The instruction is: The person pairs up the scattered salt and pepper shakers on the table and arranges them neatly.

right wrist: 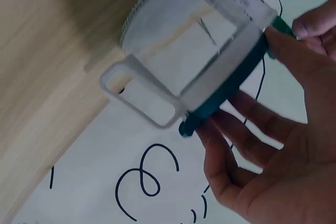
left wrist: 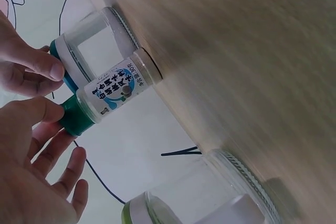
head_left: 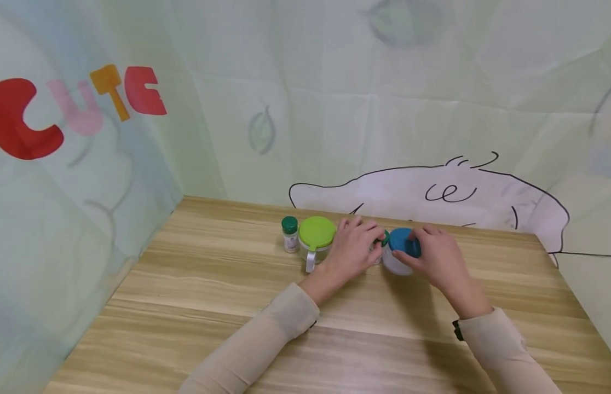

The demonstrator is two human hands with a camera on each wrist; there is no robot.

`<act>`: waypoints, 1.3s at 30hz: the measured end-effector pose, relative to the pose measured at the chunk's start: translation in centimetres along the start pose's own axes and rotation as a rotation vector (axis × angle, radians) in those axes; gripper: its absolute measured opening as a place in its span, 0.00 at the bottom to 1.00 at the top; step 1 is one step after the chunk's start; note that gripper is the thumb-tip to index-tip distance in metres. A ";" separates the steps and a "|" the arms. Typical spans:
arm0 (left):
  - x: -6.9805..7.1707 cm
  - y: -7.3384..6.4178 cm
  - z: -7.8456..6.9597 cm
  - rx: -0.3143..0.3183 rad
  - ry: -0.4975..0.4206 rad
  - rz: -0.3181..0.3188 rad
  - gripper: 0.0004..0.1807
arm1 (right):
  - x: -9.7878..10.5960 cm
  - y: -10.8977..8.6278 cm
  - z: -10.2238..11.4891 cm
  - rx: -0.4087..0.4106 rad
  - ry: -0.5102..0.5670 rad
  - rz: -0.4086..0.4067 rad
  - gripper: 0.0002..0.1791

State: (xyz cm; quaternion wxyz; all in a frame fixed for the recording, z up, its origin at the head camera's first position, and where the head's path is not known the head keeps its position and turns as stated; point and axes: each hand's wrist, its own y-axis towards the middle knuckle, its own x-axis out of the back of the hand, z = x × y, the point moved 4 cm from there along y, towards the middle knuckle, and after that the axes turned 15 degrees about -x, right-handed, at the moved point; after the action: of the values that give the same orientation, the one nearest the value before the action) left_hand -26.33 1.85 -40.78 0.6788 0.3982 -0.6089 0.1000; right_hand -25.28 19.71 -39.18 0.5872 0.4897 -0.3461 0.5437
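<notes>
My left hand [head_left: 352, 249] pinches the green cap [left wrist: 77, 116] of a small seasoning bottle [left wrist: 119, 88] between thumb and fingers. The bottle is upright and has a white label with blue print. Right beside it stands a clear jar [right wrist: 163, 40] with a blue lid [head_left: 403, 242] and a white side handle [right wrist: 107, 80]. My right hand [head_left: 441, 260] grips this lid by its edge, thumb on one side and fingers on the other. In the head view, the left fingers cover most of the small bottle.
To the left of my left hand stands a jar with a light green lid [head_left: 316, 232] and a handle [head_left: 310, 261]. Another small green-capped bottle [head_left: 289, 236] is beside it. All stand near the back of the wooden table [head_left: 212, 328], before a printed cloth backdrop [head_left: 325, 137].
</notes>
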 end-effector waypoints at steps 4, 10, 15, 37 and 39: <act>0.1 0.0 0.0 -0.004 0.015 -0.005 0.05 | -0.4 -0.4 0.7 -0.030 -0.080 -0.077 0.29; -0.1 0.0 0.1 -0.011 0.025 -0.019 0.04 | -0.6 -1.5 1.2 -0.030 -0.156 -0.091 0.32; -0.2 -0.2 0.0 -0.012 0.010 -0.032 0.04 | -0.7 -2.2 1.4 -0.009 -0.181 -0.062 0.29; -0.3 0.0 0.0 0.007 -0.021 -0.017 0.04 | 1.6 -0.5 0.1 0.055 0.050 0.125 0.27; -0.2 0.0 0.2 0.011 -0.028 -0.016 0.04 | 1.7 -0.2 -0.2 0.149 0.073 0.185 0.28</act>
State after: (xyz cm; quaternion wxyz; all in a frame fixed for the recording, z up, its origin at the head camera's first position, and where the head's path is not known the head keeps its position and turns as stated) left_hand -26.51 1.82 -41.01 0.6688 0.4083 -0.6145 0.0921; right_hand -24.79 20.47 -37.65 0.5086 0.4778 -0.3268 0.6374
